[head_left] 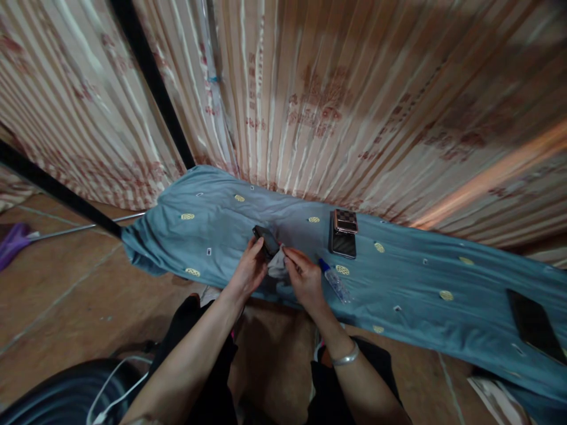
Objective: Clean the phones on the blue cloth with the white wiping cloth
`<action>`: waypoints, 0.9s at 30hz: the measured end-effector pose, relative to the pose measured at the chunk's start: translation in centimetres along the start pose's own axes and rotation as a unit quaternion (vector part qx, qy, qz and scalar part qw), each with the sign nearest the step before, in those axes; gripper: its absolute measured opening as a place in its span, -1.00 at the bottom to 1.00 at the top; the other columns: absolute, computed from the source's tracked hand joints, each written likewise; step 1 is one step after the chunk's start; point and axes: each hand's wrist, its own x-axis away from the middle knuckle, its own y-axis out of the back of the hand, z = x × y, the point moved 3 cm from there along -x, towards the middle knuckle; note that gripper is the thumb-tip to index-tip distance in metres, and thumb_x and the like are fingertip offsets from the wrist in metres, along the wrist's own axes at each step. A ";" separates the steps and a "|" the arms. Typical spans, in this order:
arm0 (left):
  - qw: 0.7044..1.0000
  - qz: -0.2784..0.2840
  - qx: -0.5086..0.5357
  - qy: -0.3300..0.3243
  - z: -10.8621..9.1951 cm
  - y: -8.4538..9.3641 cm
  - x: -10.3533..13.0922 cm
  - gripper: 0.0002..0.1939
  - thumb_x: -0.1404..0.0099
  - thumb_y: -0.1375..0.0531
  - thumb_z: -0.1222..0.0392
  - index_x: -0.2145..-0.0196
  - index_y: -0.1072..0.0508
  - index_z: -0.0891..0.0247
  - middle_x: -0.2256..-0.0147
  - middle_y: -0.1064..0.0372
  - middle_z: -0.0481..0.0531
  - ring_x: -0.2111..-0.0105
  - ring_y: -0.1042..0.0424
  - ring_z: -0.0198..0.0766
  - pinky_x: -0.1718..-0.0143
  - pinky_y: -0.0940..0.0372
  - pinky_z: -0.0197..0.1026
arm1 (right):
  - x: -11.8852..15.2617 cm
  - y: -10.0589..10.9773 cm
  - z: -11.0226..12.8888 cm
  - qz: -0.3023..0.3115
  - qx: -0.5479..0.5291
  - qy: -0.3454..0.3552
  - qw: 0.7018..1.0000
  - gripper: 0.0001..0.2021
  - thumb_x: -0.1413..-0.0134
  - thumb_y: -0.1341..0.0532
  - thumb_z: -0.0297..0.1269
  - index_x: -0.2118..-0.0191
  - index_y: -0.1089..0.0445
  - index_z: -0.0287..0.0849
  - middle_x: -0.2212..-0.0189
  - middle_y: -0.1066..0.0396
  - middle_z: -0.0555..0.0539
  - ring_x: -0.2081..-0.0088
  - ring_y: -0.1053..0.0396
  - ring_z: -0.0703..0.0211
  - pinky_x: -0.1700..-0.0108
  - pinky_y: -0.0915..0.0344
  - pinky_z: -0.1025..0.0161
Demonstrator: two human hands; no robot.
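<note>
My left hand [251, 267] is closed round a small dark phone [266, 241], with the thumb on its near edge. Close beside it on the right, my right hand [305, 276] pinches a pale grey cloth [277, 264] that hangs against the phone's right end. Both hands are over the blue-green sheet [221, 230]. To the right of my right hand lies a clear bottle [337, 285] with a blue cap. Behind the bottle, a dark phone [343, 245] lies on the sheet, with a checkered folding case or phone [345, 220] resting on its far end.
A black tablet or large phone [534, 321] lies at the sheet's right end. Striped curtains [310, 106] hang behind. Black poles [153, 82] slant at the left. A black round object [66, 392] with a white cable [116, 389] is at the lower left.
</note>
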 end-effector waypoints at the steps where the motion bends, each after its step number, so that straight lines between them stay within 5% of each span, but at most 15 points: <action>1: 1.000 0.001 -0.002 0.001 -0.1 -0.1 0.0 -0.81 -0.24 -0.31 0.30 0.18 -0.45 0.26 0.29 -0.58 0.03 0.17 -0.59 -0.15 0.10 -0.46 -0.16 | 0.0 -0.1 -0.3 -0.007 -0.040 -0.038 0.998 -0.72 -0.24 -0.19 -0.22 0.04 -0.60 -0.07 0.07 -0.62 -0.11 0.04 -0.56 0.05 -0.07 -0.48 0.09; 7: 1.000 0.009 -0.013 0.012 -0.8 -0.9 0.7 -0.67 -0.24 -0.18 0.39 0.02 -0.46 0.29 0.23 -0.60 0.08 0.17 -0.60 -0.12 0.18 -0.49 -0.18 | 0.5 -1.5 -2.2 -0.064 -0.247 -0.243 0.936 -0.65 0.01 -0.35 0.00 0.17 -0.65 -0.11 0.21 -0.66 -0.07 0.18 -0.59 0.01 0.01 -0.50 0.04; 14: 0.998 0.024 -0.048 0.018 -0.5 -0.5 0.6 -0.59 -0.14 -0.26 0.43 0.03 -0.48 0.32 0.26 -0.60 0.09 0.20 -0.59 -0.12 0.19 -0.47 -0.18 | 0.3 -2.0 -3.0 -0.088 -0.334 -0.301 0.889 -0.57 0.22 -0.46 0.10 0.28 -0.65 -0.13 0.33 -0.65 -0.10 0.27 -0.58 0.03 0.13 -0.51 0.09; 18: 0.999 -0.020 -0.050 -0.005 -0.2 0.1 0.4 -0.65 -0.09 -0.29 0.45 0.15 -0.46 0.25 0.36 -0.57 0.01 0.24 -0.59 -0.14 0.24 -0.45 -0.21 | 0.4 -1.7 -2.2 -0.073 -0.294 -0.284 0.910 -0.51 0.07 -0.37 0.20 0.22 -0.64 -0.14 0.27 -0.65 -0.10 0.20 -0.57 0.02 0.06 -0.50 0.08; 21: 0.998 -0.027 -0.050 -0.021 -0.2 0.0 0.3 -0.68 -0.10 -0.28 0.45 0.17 -0.45 0.23 0.36 -0.57 -0.02 0.24 -0.59 -0.16 0.21 -0.45 -0.20 | 0.6 -1.6 -0.6 0.001 -0.230 -0.226 0.947 -0.51 -0.08 -0.32 0.11 0.00 -0.58 -0.12 0.13 -0.63 -0.06 0.09 -0.55 0.01 -0.04 -0.46 0.09; 27: 0.996 -0.012 -0.070 -0.047 0.1 -0.3 0.2 -0.74 -0.12 -0.34 0.32 0.19 -0.55 0.31 0.27 -0.61 0.09 0.09 -0.56 -0.09 0.08 -0.41 -0.18 | 0.8 -1.3 1.0 0.023 -0.132 -0.161 0.978 -0.55 -0.26 -0.17 0.00 -0.12 -0.50 -0.13 0.03 -0.60 -0.08 0.03 -0.55 0.00 -0.09 -0.44 0.08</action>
